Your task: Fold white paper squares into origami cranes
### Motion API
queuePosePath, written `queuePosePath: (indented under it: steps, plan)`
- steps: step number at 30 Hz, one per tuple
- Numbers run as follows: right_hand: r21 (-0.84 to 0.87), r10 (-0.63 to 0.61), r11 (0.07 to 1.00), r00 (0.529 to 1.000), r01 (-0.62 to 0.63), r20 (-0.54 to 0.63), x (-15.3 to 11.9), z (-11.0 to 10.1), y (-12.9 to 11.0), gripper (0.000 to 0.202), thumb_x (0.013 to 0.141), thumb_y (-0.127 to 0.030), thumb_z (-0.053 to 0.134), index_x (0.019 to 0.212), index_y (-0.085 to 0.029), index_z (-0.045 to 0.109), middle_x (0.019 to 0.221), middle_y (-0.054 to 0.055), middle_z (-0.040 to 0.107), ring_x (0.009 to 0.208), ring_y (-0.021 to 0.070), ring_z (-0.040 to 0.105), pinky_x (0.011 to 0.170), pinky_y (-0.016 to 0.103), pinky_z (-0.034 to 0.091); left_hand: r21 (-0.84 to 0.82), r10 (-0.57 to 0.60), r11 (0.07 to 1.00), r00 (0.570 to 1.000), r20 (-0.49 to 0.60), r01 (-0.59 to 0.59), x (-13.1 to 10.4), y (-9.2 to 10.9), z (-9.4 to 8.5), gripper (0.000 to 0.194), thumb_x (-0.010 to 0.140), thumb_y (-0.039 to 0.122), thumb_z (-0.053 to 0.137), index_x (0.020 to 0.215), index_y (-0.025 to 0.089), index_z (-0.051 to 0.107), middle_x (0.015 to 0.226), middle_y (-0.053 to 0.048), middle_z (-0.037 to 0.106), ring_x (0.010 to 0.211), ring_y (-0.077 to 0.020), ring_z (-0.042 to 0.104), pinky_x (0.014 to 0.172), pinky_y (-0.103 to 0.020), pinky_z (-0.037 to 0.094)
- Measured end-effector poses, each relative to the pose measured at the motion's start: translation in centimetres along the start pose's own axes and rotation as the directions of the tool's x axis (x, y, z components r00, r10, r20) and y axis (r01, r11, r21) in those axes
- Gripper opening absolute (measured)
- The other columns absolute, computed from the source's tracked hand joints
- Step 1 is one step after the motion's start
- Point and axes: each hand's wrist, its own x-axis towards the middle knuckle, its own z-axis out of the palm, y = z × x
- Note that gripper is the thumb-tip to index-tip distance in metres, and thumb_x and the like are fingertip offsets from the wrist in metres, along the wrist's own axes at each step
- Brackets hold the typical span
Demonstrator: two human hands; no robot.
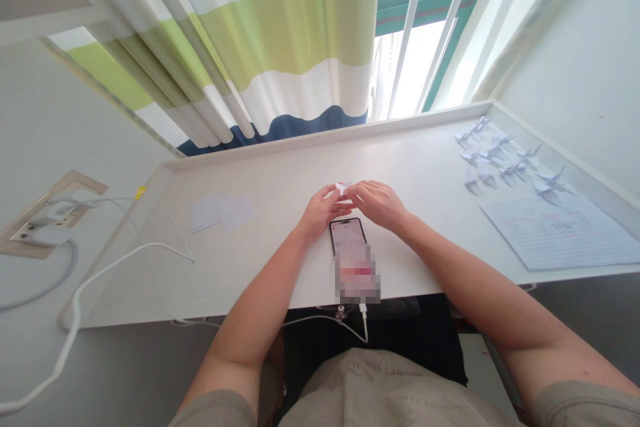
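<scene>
Between my two hands, above the middle of the white desk (280,180), is a small piece of folded white paper (342,187). My left hand (320,210) pinches it from the left, with the lower fingers stretched toward the right. From the other side my right hand (377,203) grips it with bent fingertips. The fingers cover part of the paper, so its exact folded shape cannot be made out. Just below the hands lies a phone (349,233) with its screen lit and partly blurred out.
Several folded paper cranes (500,147) stand at the back right, behind a written sheet (555,230). Small white paper squares (205,213) lie on the left. A white cable (366,327) runs from the phone. Another cable (120,263) hangs from the wall socket (50,217). A raised rim (330,135) edges the desk.
</scene>
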Motion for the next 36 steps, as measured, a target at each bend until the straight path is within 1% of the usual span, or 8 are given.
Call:
queuePosePath:
  steps: [4,7,12,18,24,29,33,36]
  plan:
    - [-0.01,0.02,1.0,1.0,-0.02,-0.006,0.07,-0.07,-0.12,0.023,0.109,-0.019,0.051,0.093,-0.023,0.066,0.086,0.003,0.079,0.074,0.0174,0.069,0.072,0.032,0.051,-0.004,-0.001,1.0,1.0,0.009,0.001,0.09,-0.15,-0.12,0.056,0.088,0.051,0.086,0.126,0.016,0.064,0.104,-0.01,0.079,0.092,-0.0234,0.081,0.09,-0.038,0.06]
    - [0.002,0.016,1.0,0.999,-0.016,-0.034,0.19,-0.07,-0.16,0.019,0.11,-0.021,0.053,0.1,-0.023,0.069,0.092,0.005,0.08,0.08,0.0189,0.071,0.074,0.034,0.053,0.0,0.013,1.0,1.0,0.019,-0.013,0.15,-0.25,-0.21,0.058,0.087,0.053,0.087,0.126,0.018,0.064,0.101,-0.008,0.079,0.091,-0.022,0.08,0.089,-0.036,0.06]
    - [0.204,0.094,0.976,0.994,-0.08,-0.061,0.28,-0.03,-0.13,0.018,0.109,-0.022,0.056,0.109,-0.025,0.074,0.099,0.007,0.077,0.091,0.022,0.072,0.078,0.036,0.057,0.023,0.06,0.998,0.997,0.051,-0.061,0.14,-0.24,-0.22,0.065,0.082,0.058,0.089,0.13,0.021,0.064,0.104,-0.006,0.079,0.093,-0.0217,0.08,0.086,-0.035,0.059]
    - [0.428,0.232,0.887,0.968,-0.172,-0.091,0.52,-0.26,-0.37,0.01,0.104,-0.025,0.065,0.097,-0.025,0.072,0.097,0.005,0.073,0.087,0.0205,0.071,0.078,0.037,0.058,0.065,0.117,0.99,0.99,0.079,-0.123,0.15,-0.23,-0.36,0.066,0.085,0.051,0.088,0.138,0.023,0.061,0.115,-0.009,0.08,0.101,-0.0241,0.079,0.09,-0.037,0.058]
    - [0.484,0.265,0.85,0.963,-0.207,-0.052,0.55,-0.35,-0.56,0.011,0.101,-0.027,0.067,0.092,-0.025,0.071,0.094,0.005,0.073,0.085,0.0209,0.071,0.078,0.038,0.059,0.181,0.155,0.971,0.987,0.034,-0.158,0.13,-0.31,-0.39,0.058,0.085,0.037,0.085,0.137,0.023,0.064,0.112,-0.009,0.083,0.094,-0.0227,0.079,0.089,-0.038,0.057]
    - [0.449,0.329,0.847,0.944,-0.284,-0.026,0.55,-0.28,-0.82,0.014,0.104,-0.03,0.063,0.093,-0.025,0.071,0.093,0.005,0.075,0.084,0.0207,0.071,0.079,0.038,0.061,0.245,0.178,0.954,0.984,0.006,-0.174,-0.05,-0.28,-0.17,0.057,0.083,0.041,0.088,0.131,0.022,0.064,0.107,-0.009,0.083,0.09,-0.0216,0.079,0.087,-0.037,0.056]
    - [0.429,0.306,0.864,0.952,-0.263,-0.033,0.54,-0.21,-0.92,0.016,0.106,-0.033,0.06,0.096,-0.025,0.071,0.095,0.005,0.076,0.083,0.0198,0.071,0.078,0.037,0.063,0.286,0.223,0.937,0.974,-0.041,-0.203,0.07,-0.5,0.02,0.057,0.077,0.05,0.093,0.112,0.02,0.059,0.097,-0.007,0.082,0.085,-0.022,0.079,0.082,-0.035,0.054]
    - [0.409,0.266,0.883,0.964,-0.231,-0.03,0.46,-0.15,-0.94,0.017,0.107,-0.032,0.058,0.099,-0.025,0.071,0.097,0.005,0.076,0.084,0.0196,0.07,0.079,0.037,0.062,0.298,0.238,0.931,0.969,-0.065,-0.209,0.13,-0.7,0.21,0.051,0.079,0.05,0.091,0.099,0.022,0.053,0.089,-0.005,0.081,0.08,-0.0208,0.077,0.079,-0.033,0.053]
